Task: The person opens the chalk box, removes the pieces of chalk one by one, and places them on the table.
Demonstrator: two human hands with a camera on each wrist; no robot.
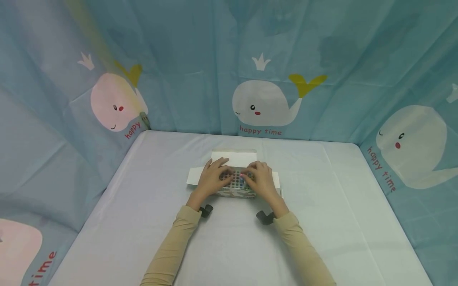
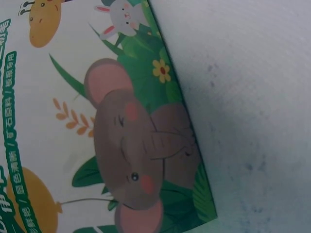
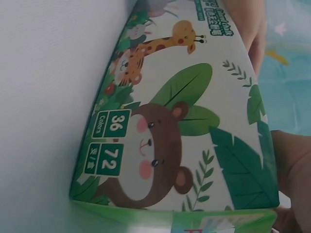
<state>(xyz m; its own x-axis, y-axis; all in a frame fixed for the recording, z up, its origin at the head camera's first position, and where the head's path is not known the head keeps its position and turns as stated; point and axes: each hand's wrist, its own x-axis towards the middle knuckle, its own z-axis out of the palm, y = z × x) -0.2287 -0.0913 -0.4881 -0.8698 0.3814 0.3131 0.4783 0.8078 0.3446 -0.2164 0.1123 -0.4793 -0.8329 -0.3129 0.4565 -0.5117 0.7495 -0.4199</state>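
Note:
An opened cardboard box of coloured chalk (image 1: 234,193) stands on the table, with rows of chalk sticks (image 1: 236,182) upright inside. My left hand (image 1: 212,178) lies over the box's left end, thumb and forefinger apart above the chalk. From the right, my right hand (image 1: 262,180) reaches over the box and pinches a pink-tipped chalk stick (image 1: 242,174) between thumb and forefinger. The left wrist view shows the box's front (image 2: 131,145) with an elephant print. In the right wrist view, the printed front (image 3: 160,131) reads 36 colors and 72; part of my hand (image 3: 296,170) shows behind it.
The box's lid flap (image 1: 234,157) stands open at the back, and side flaps (image 1: 193,175) spread out left and right. White cloth covers the table (image 1: 229,246). A blue curtain (image 1: 186,99) with whale prints hangs behind and at both sides.

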